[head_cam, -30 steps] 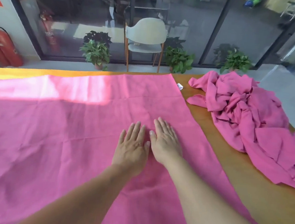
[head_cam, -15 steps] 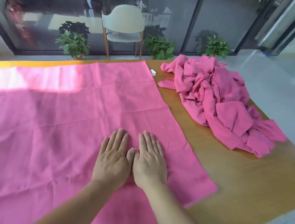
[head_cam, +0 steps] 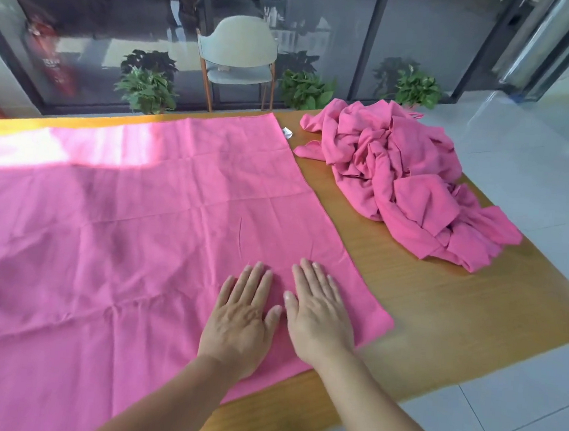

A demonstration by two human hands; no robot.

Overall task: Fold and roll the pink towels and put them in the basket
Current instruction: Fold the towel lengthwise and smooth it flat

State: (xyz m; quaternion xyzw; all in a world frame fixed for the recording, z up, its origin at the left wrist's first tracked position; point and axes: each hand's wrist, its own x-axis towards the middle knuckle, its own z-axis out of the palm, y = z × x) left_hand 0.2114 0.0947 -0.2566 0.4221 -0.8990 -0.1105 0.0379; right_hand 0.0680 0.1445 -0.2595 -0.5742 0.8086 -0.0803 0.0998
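On the long wooden table (head_cam: 441, 297) before a dark glass wall, we see a large pink cloth towel (head_cam: 119, 235) spread flat, faintly creased, its long axis running left to right. Our left hand (head_cam: 239, 318) and right hand (head_cam: 319, 314) press its near right corner, fingers straight, slightly spread. A crumpled pile of pink towels (head_cam: 406, 184) lies well apart, far right.

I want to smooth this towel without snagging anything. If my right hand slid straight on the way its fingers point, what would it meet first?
Nothing stands in that line: the right hand would cross only flat towel, probably reaching its right edge and then bare table.
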